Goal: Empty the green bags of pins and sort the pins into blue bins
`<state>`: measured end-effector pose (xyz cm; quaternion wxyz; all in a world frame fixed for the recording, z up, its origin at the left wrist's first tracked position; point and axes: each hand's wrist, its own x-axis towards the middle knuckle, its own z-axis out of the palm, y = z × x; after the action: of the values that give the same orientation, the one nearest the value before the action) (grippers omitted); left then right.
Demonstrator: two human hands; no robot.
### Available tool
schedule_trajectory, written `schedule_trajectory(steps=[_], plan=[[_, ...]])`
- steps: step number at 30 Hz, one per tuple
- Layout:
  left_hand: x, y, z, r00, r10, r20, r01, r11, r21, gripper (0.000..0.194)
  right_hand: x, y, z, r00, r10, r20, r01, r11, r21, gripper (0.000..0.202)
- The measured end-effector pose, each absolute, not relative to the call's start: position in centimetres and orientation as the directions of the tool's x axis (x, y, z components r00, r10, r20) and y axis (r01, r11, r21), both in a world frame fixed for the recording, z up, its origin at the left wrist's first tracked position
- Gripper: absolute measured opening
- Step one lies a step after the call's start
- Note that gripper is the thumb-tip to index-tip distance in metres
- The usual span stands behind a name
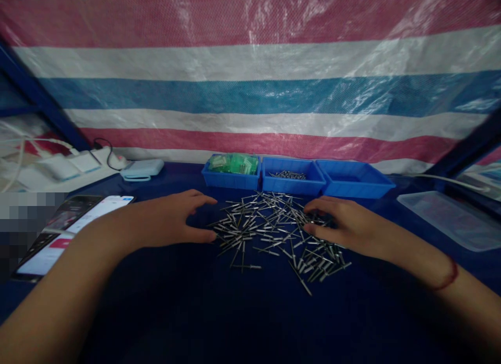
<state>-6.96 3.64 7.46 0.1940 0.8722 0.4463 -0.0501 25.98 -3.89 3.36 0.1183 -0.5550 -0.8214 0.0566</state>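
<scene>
A loose heap of silvery pop rivets point(270, 218) is spread over the dark blue tabletop, their thin pins pointing every way. My left hand point(176, 218) is at the heap's left edge, thumb and fingers apart, with nothing between them. On the opposite side, my right hand point(336, 220) reaches over the right part of the heap. Its thumb and fingers are parted and curve close to the rivets; I cannot tell whether the tips touch any. Some rivets lie beneath and in front of this hand.
Behind the heap stand three blue bins: one with green packets point(235, 164), a middle bin point(293, 185) with some rivets, and a right bin point(356, 186). A clear plastic lid point(450, 220) lies right. Phones point(35, 262), a light-blue case point(143, 168) and a power strip point(86, 163) are left.
</scene>
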Motion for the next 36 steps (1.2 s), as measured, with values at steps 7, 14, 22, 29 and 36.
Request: schedule_trajectory(steps=[7, 14, 22, 29, 36], plan=[[-8.1, 3.5, 7.8, 0.520, 0.803, -0.291, 0.848, -0.446, 0.285, 0.070, 26.1, -4.3, 2.2, -0.340, 0.924, 0.173, 0.899, 0.374, -0.229, 0.047], [-7.5, 2.9, 8.2, 0.500, 0.784, -0.369, 0.865, -0.435, 0.249, 0.052, 25.5, -4.3, 1.6, -0.421, 0.897, 0.134, 0.859, 0.442, -0.258, 0.030], [-6.9, 2.6, 7.3, 0.576, 0.746, -0.334, 0.817, -0.518, 0.253, 0.044, 25.2, -3.8, 0.7, -0.378, 0.897, 0.230, 0.882, 0.424, -0.205, 0.020], [-5.6, 2.9, 6.0, 0.696, 0.661, -0.281, 0.718, -0.643, 0.266, 0.019, 25.1, -3.0, 0.8, -0.331, 0.868, 0.370, 0.849, 0.445, -0.285, 0.014], [-3.0, 2.5, 4.0, 0.842, 0.539, 0.010, 0.510, -0.802, 0.310, 0.012, 22.2, -3.4, 1.1, -0.167, 0.874, 0.457, 0.803, 0.389, -0.451, 0.024]])
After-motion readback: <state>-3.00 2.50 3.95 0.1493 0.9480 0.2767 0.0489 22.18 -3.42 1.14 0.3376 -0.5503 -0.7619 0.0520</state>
